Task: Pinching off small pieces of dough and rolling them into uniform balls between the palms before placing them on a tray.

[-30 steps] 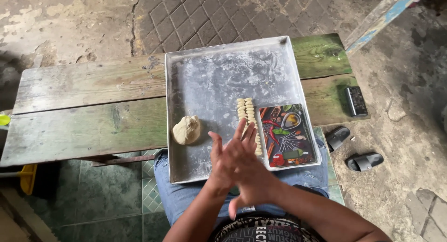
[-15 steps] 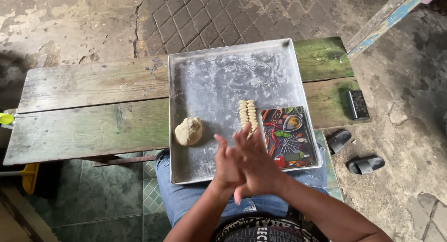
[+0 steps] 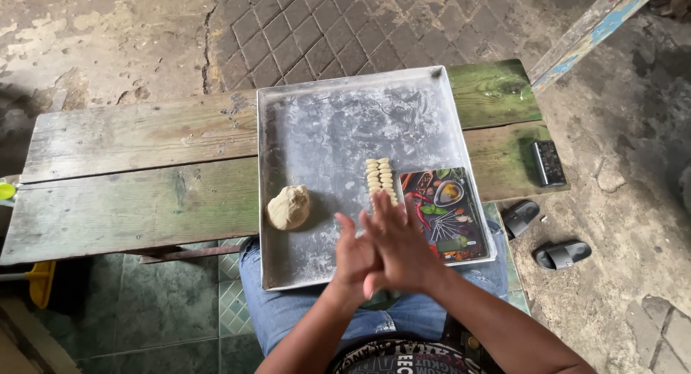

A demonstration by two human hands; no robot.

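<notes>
The left hand (image 3: 353,255) and right hand (image 3: 403,248) were found pressed palm to palm above the near edge of a metal tray (image 3: 345,115), fingers extended; whether a piece of dough was enclosed between the palms could not be told. A dough lump (image 3: 288,207) was noted on the tray's near left part, apart from both hands. It was judged soft, light and easily deformed, likely tacky, best pinched off at its edge or lifted from beneath. A double row of small shaped pieces (image 3: 380,179) was recorded just beyond the fingertips, beside a patterned board (image 3: 450,215) at the tray's near right corner. The pieces were judged fragile. The tray was laid across a weathered wooden table (image 3: 137,179), with a dark box (image 3: 551,163) at its right edge.
</notes>
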